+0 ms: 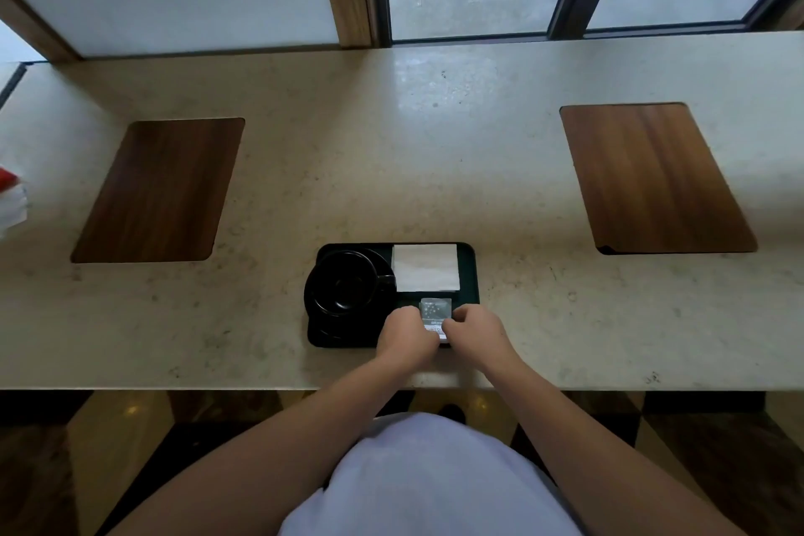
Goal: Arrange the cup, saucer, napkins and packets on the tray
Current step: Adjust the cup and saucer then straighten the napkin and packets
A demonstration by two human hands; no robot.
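A dark tray (472, 274) lies on the stone counter near its front edge. On its left half a black cup (346, 281) stands on a black saucer (314, 309). White napkins (425, 267) lie flat in the tray's far right corner. Just in front of them are small silvery packets (435, 310). My left hand (404, 337) and my right hand (476, 329) both have curled fingers pinching the packets from either side, over the tray's near right part. The near ends of the packets are hidden by my fingers.
Two brown wooden placemats lie on the counter, one (159, 189) at the left and one (652, 178) at the right. A red and white object (11, 200) sits at the far left edge. Windows run behind the counter.
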